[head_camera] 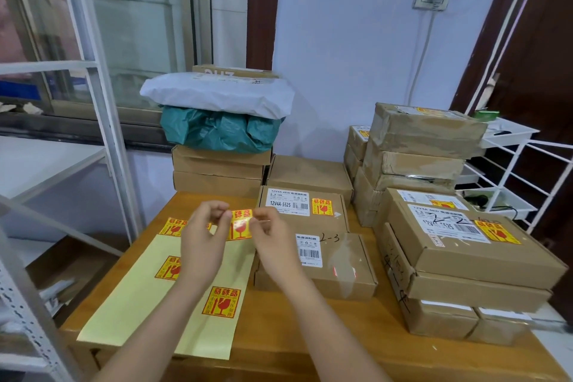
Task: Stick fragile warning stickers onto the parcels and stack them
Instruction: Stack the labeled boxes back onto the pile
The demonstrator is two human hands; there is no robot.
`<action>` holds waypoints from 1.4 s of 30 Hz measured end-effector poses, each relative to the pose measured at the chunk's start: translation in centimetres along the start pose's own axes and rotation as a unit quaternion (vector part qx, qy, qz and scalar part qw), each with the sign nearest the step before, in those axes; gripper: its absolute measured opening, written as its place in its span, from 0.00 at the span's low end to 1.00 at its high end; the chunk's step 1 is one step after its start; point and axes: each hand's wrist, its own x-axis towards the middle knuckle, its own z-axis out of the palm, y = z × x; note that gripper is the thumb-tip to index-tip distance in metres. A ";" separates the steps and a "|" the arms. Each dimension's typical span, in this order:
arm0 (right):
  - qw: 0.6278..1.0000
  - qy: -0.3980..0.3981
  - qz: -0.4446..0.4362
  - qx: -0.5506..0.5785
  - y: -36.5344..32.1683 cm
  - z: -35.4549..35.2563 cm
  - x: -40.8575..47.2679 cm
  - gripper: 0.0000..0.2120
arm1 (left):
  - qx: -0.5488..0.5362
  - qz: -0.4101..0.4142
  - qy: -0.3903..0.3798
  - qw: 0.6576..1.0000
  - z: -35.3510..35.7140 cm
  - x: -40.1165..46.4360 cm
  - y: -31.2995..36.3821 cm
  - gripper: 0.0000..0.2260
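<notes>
Left hand (203, 234) and right hand (273, 234) pinch the sticker (241, 224) by opposite edges above the backing sheet (139, 298); probably light, floppy, tacky underneath.

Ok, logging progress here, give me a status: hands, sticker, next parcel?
Left hand and right hand pinch one fragile sticker above the backing sheet. Parcel marked 2-3 bears none. Nothing in the way.
</notes>
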 end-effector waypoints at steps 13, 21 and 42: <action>0.982 0.058 0.028 -0.179 5.1 -12.7 -0.4 0.15 | 0.013 0.002 -0.239 0.971 11.8 -1.0 3.9 0.03; 0.969 0.072 0.084 -0.220 7.2 -13.4 -0.5 0.12 | 0.015 -0.004 -0.289 0.957 13.4 -1.2 2.7 0.02; 0.976 0.062 0.068 -0.195 8.1 -12.7 -0.4 0.14 | 0.049 0.008 -0.322 0.946 13.2 -1.1 1.4 0.04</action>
